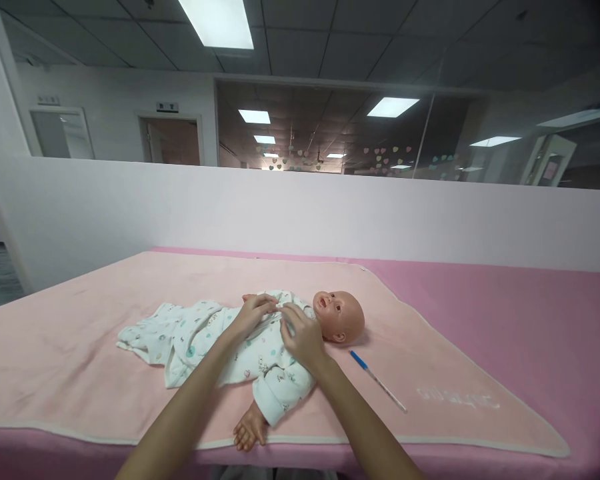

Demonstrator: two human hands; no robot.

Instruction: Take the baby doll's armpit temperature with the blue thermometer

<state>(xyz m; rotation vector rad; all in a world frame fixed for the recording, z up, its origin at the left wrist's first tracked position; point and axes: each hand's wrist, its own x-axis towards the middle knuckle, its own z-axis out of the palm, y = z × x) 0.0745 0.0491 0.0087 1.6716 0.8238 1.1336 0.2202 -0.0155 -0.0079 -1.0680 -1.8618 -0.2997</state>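
Observation:
A baby doll [341, 315] lies on its back across the blanket, its bald head to the right and its mouth open. It wears a white, long-sleeved baby outfit [200, 333] with small coloured prints. Over the chest, my left hand [255, 315] bends its fingers inward at the front of the outfit. My right hand [303, 335] faces it just below the neck, fingers curled and fingertips close to the left ones. Both seem to pinch the cloth there; the exact spot is partly hidden. One doll hand [251, 427] sticks out of the near sleeve.
A thermometer-like stick [379, 381] with a blue end lies right of the doll, near its head. Beneath everything is a peach blanket [95, 387] with a pale edge, spread over a pink padded surface [530, 333]. A low white wall [300, 213] rises behind.

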